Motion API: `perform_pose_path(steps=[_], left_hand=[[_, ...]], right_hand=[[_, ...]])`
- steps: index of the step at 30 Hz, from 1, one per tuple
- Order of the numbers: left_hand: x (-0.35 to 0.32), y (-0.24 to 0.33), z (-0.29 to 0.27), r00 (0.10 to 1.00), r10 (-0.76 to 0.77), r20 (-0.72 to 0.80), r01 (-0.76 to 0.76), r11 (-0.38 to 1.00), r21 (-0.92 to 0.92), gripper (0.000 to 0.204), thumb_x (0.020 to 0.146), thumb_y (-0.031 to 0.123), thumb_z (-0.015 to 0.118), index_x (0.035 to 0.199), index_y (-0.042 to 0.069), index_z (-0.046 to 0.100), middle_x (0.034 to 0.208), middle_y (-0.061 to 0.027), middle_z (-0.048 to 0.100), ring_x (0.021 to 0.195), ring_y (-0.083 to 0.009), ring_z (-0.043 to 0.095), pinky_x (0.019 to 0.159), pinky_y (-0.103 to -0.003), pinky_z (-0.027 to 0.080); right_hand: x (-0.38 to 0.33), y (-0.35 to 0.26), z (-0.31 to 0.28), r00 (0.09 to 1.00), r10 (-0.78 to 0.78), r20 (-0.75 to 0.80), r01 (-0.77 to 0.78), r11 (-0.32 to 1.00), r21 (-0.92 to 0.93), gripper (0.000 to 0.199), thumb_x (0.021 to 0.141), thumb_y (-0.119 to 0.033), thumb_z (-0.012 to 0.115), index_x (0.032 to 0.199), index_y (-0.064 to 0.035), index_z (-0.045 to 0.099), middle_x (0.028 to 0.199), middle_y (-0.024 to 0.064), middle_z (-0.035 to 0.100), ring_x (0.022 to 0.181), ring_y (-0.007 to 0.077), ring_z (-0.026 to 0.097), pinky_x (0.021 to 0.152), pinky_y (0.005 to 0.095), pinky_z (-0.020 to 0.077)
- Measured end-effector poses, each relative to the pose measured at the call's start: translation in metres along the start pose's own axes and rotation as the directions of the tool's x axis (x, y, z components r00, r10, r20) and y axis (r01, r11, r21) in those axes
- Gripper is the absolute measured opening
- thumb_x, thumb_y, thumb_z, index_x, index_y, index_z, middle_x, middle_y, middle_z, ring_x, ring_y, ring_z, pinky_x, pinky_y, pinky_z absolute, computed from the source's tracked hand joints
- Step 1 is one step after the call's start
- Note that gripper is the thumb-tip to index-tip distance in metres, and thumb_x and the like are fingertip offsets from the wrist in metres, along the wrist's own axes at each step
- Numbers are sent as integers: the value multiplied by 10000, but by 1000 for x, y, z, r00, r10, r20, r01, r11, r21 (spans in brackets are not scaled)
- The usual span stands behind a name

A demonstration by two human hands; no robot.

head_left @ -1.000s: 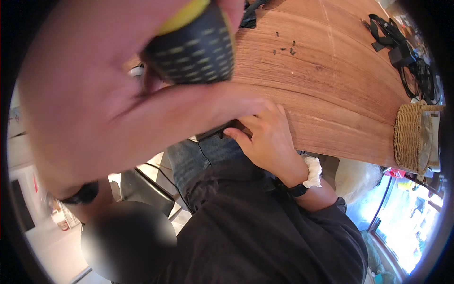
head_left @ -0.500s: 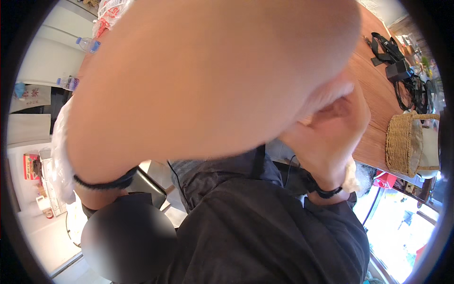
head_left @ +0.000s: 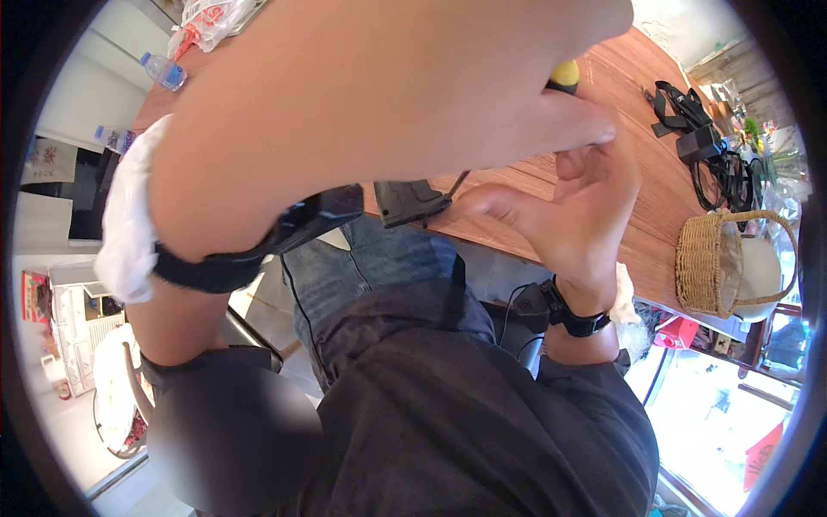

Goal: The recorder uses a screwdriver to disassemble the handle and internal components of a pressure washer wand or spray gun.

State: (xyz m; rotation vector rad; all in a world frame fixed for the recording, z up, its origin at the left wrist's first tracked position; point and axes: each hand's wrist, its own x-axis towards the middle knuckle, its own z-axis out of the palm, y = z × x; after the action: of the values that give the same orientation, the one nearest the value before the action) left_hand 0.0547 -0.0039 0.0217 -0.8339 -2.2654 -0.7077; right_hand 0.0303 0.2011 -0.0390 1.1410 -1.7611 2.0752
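Close to the camera, my left hand (head_left: 568, 34) and its forearm cross the top of the view. Its fingers wrap round a thing with a rounded yellow-and-black end (head_left: 565, 76), perhaps a tool handle; the rest is covered by the hand. Just right of it, my right hand (head_left: 586, 207) is open over the tabletop, thumb stretched away from the partly hidden fingers. Left of that thumb, a black angular plastic object (head_left: 409, 202) lies at the table's near edge. A thin dark rod (head_left: 459, 184) meets its right end; the rod's upper part is hidden.
The wooden table (head_left: 642, 185) bears a wicker basket (head_left: 708, 263) at the right and a bundle of black straps and cables (head_left: 706, 155) behind it. Plastic bottles (head_left: 164, 71) and a plastic bag (head_left: 211, 21) are at the far left. Both wrists wear black bands.
The left forearm has lifted upward, uncovering the black object and the table edge. My right hand has gone from curled fingers to spread ones. The yellow-and-black end now shows.
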Motion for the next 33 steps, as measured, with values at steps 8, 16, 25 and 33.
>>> perform_pose_path(steps=[8, 16, 25, 33], left_hand=[[28, 22, 8, 1000, 0, 20, -2, 995, 100, 226, 954, 289, 672, 959, 64, 693, 634, -5, 594, 468, -133, 508, 445, -298, 420], [39, 34, 0, 983, -57, 172, 0, 949, 315, 280, 983, 291, 690, 1033, 19, 734, 768, -20, 684, 560, -135, 604, 511, -300, 502], [10, 32, -16, 986, 56, 154, -62, 998, 29, 274, 889, 236, 709, 1059, 22, 701, 845, -142, 655, 768, -260, 668, 674, -394, 523], [25, 38, -25, 989, 57, 135, -58, 998, 3, 272, 933, 267, 668, 896, 3, 725, 707, -150, 641, 637, -311, 640, 601, -415, 512]], right_hand=[[-12, 9, -13, 986, 165, -29, -168, 978, -124, 627, 812, 30, 874, 1354, 71, 562, 1172, 121, 710, 1050, 186, 707, 926, 313, 570], [4, -6, -1, 985, 162, 65, -121, 903, -411, 594, 815, 70, 838, 1344, 78, 568, 1178, 153, 724, 1129, 209, 710, 990, 344, 586], [0, 7, 2, 970, 241, 40, -245, 962, 125, 658, 801, 89, 853, 1382, 57, 546, 1287, 180, 690, 1149, 226, 709, 975, 365, 600], [-3, 12, 1, 978, 205, -36, -201, 975, 91, 757, 800, 67, 847, 1448, 21, 458, 1183, 131, 706, 1133, 225, 700, 947, 358, 597]])
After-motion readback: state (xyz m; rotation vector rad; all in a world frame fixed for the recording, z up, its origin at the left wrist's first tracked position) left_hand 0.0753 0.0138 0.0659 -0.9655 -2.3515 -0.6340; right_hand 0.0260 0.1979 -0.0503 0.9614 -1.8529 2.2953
